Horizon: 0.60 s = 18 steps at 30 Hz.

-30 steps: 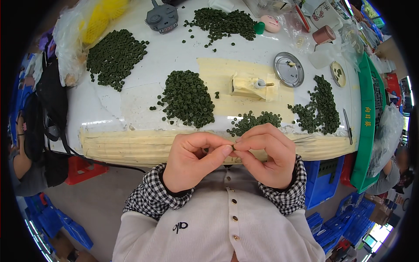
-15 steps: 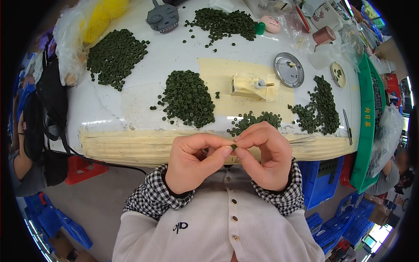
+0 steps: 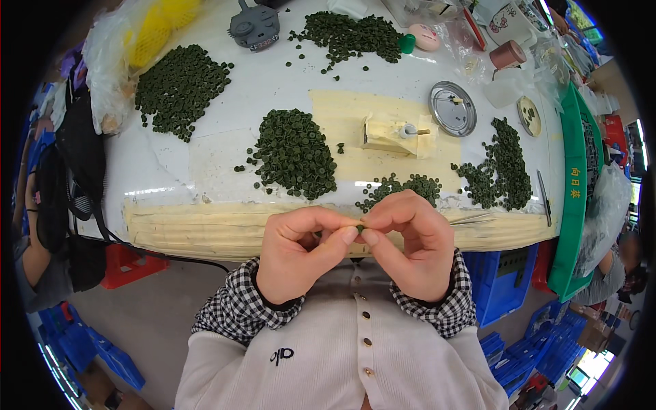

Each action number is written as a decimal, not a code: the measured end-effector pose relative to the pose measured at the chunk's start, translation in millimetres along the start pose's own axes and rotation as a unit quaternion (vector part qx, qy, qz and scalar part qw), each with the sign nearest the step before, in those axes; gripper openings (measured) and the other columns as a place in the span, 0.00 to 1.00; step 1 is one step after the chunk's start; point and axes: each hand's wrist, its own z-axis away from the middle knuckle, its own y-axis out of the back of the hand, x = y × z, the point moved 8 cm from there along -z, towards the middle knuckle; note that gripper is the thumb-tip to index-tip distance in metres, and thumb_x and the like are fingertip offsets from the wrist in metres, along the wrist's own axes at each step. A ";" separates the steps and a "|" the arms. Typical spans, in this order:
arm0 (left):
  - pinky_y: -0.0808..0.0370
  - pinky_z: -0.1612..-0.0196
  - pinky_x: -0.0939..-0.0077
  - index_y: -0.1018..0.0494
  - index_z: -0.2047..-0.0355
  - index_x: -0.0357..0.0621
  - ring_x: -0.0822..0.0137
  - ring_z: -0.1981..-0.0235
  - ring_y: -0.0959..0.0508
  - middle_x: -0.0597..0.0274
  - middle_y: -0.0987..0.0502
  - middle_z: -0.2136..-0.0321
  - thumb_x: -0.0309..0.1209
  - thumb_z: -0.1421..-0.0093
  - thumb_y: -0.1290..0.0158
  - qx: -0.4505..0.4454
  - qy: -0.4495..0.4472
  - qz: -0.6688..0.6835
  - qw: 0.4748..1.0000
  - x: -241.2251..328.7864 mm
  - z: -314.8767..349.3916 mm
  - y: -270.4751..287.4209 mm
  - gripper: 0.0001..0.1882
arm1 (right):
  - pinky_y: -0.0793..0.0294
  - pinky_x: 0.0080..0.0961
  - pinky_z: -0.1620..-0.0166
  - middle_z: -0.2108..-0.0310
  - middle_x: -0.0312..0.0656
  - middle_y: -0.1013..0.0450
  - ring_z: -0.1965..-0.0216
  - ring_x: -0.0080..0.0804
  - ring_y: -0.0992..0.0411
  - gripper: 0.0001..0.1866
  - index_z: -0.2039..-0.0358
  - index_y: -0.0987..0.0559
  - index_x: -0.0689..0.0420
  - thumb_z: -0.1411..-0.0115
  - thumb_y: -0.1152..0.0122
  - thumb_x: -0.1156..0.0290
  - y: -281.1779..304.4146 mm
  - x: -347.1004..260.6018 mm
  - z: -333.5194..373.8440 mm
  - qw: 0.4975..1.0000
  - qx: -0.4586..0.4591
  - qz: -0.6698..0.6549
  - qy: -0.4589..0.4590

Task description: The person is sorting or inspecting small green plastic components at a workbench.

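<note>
Between their fingertips, my left hand (image 3: 304,253) and my right hand (image 3: 413,246) pinch one small dark green round part (image 3: 360,229). Both hands are closed on it, just over the table's taped front edge (image 3: 205,229); the fingers cover most of the part, so its finer shape is hidden. Just beyond my right hand lies a small heap of dark green wheel-like parts (image 3: 420,184). A larger heap of similar round parts (image 3: 294,154) sits to the left, past my left hand.
More green parts are piled at the far left (image 3: 181,89), far middle (image 3: 348,37) and right (image 3: 509,167). A taped block with a peg (image 3: 400,135), a round metal dish (image 3: 452,109), tweezers (image 3: 544,198) and a grey model turret (image 3: 254,27) are on the table. A green tray (image 3: 574,205) stands right.
Both hands have shifted slightly left together, still pinching the small green part. The heaps and other things on the table look unmoved.
</note>
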 end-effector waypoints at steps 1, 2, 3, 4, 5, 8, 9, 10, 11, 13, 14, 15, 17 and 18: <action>0.40 0.79 0.91 0.24 0.62 0.36 0.87 0.82 0.37 0.67 0.23 0.76 0.21 0.39 0.47 0.010 0.010 0.020 1.000 0.6 -0.7 0.3 0.06 | 0.27 0.23 0.65 0.71 0.41 0.27 0.69 0.30 0.27 0.08 0.69 0.23 0.62 0.51 0.38 0.85 5.0 -1.4 -0.3 0.999 0.022 0.024 0.006; 0.41 0.79 0.90 0.24 0.62 0.36 0.87 0.82 0.38 0.65 0.22 0.75 0.22 0.38 0.48 0.013 0.035 0.066 0.997 -0.2 -1.9 3.7 0.06 | 0.28 0.23 0.65 0.71 0.41 0.27 0.70 0.31 0.27 0.08 0.69 0.22 0.62 0.51 0.37 0.85 13.1 -3.3 -0.7 0.998 0.045 0.048 0.012; 0.42 0.79 0.90 0.25 0.61 0.36 0.86 0.83 0.39 0.63 0.21 0.73 0.23 0.37 0.50 0.017 0.059 0.112 0.992 -0.2 -2.9 10.4 0.06 | 0.28 0.24 0.66 0.71 0.41 0.27 0.70 0.32 0.27 0.08 0.69 0.22 0.62 0.51 0.37 0.85 21.6 -5.4 -1.2 0.995 0.069 0.071 0.018; 0.42 0.79 0.90 0.25 0.61 0.37 0.86 0.83 0.39 0.61 0.20 0.72 0.25 0.36 0.51 0.021 0.084 0.157 0.984 -1.8 -3.6 15.2 0.07 | 0.28 0.24 0.66 0.71 0.41 0.27 0.71 0.33 0.28 0.08 0.69 0.22 0.62 0.52 0.36 0.84 25.1 -10.8 -2.4 0.986 0.058 0.149 0.040; 0.45 0.80 0.88 0.27 0.62 0.38 0.84 0.84 0.43 0.62 0.22 0.74 0.28 0.34 0.54 0.049 0.070 0.162 0.983 0.1 -4.2 21.9 0.08 | 0.29 0.25 0.67 0.70 0.41 0.27 0.71 0.33 0.29 0.08 0.70 0.22 0.62 0.52 0.36 0.84 28.5 -16.4 -4.0 0.971 0.045 0.227 0.062; 0.47 0.81 0.86 0.29 0.62 0.44 0.83 0.86 0.46 0.69 0.25 0.76 0.33 0.32 0.56 0.057 0.075 0.211 0.973 2.2 -5.9 30.1 0.08 | 0.32 0.28 0.65 0.71 0.39 0.29 0.69 0.37 0.32 0.08 0.73 0.22 0.59 0.55 0.33 0.81 22.9 -23.0 -8.5 0.915 -0.005 0.386 0.116; 0.46 0.80 0.85 0.30 0.61 0.41 0.81 0.85 0.45 0.65 0.25 0.75 0.32 0.32 0.56 0.057 0.074 0.262 0.961 2.3 -6.6 31.0 0.09 | 0.32 0.29 0.65 0.72 0.38 0.29 0.69 0.38 0.33 0.08 0.74 0.22 0.59 0.55 0.33 0.80 18.2 -21.1 -8.1 0.907 -0.017 0.402 0.127; 0.45 0.79 0.85 0.30 0.60 0.41 0.80 0.84 0.44 0.64 0.25 0.73 0.31 0.32 0.57 0.047 0.074 0.287 0.954 1.3 -6.5 31.3 0.09 | 0.33 0.29 0.64 0.73 0.38 0.30 0.68 0.38 0.34 0.08 0.74 0.22 0.58 0.56 0.32 0.79 13.6 -18.2 -7.2 0.898 -0.029 0.418 0.137; 0.44 0.78 0.85 0.30 0.59 0.41 0.80 0.83 0.42 0.62 0.24 0.71 0.31 0.32 0.57 0.038 0.074 0.312 0.947 -0.4 -6.7 32.3 0.09 | 0.34 0.31 0.63 0.74 0.38 0.31 0.66 0.38 0.35 0.08 0.74 0.23 0.56 0.55 0.32 0.77 9.9 -11.8 -6.0 0.892 -0.040 0.428 0.140; 0.40 0.74 0.85 0.31 0.56 0.40 0.78 0.78 0.38 0.59 0.25 0.65 0.29 0.32 0.58 0.053 0.070 0.321 0.943 0.3 -6.7 32.5 0.09 | 0.35 0.31 0.62 0.74 0.37 0.32 0.66 0.38 0.35 0.08 0.74 0.24 0.56 0.55 0.33 0.75 4.2 -8.3 -5.7 0.879 -0.038 0.450 0.153; 0.37 0.71 0.85 0.31 0.54 0.39 0.77 0.75 0.35 0.57 0.25 0.62 0.28 0.32 0.58 0.080 0.065 0.305 0.947 3.6 -4.7 31.0 0.10 | 0.35 0.32 0.62 0.73 0.37 0.33 0.66 0.37 0.35 0.08 0.73 0.24 0.55 0.54 0.33 0.74 1.8 -8.1 -6.0 0.873 -0.038 0.459 0.160; 0.34 0.68 0.85 0.32 0.52 0.39 0.75 0.72 0.32 0.56 0.25 0.59 0.27 0.32 0.59 0.107 0.060 0.290 0.949 5.4 -2.3 32.2 0.11 | 0.36 0.32 0.61 0.73 0.37 0.33 0.66 0.37 0.36 0.08 0.73 0.24 0.55 0.54 0.33 0.74 0.8 -8.6 -6.5 0.866 -0.037 0.472 0.163; 0.30 0.58 0.82 0.33 0.50 0.37 0.71 0.61 0.29 0.51 0.28 0.53 0.24 0.33 0.60 0.085 0.044 0.299 0.950 7.7 0.7 33.0 0.13 | 0.36 0.32 0.61 0.73 0.37 0.34 0.65 0.37 0.36 0.08 0.73 0.24 0.55 0.54 0.34 0.73 -0.4 -9.6 -7.2 0.850 -0.035 0.498 0.169; 0.28 0.53 0.80 0.34 0.49 0.37 0.68 0.56 0.27 0.48 0.29 0.49 0.23 0.33 0.61 0.073 0.036 0.303 0.950 9.0 1.1 32.8 0.14 | 0.36 0.32 0.61 0.73 0.37 0.34 0.65 0.37 0.36 0.08 0.73 0.25 0.55 0.54 0.34 0.72 -0.6 -9.1 -7.5 0.846 -0.034 0.505 0.168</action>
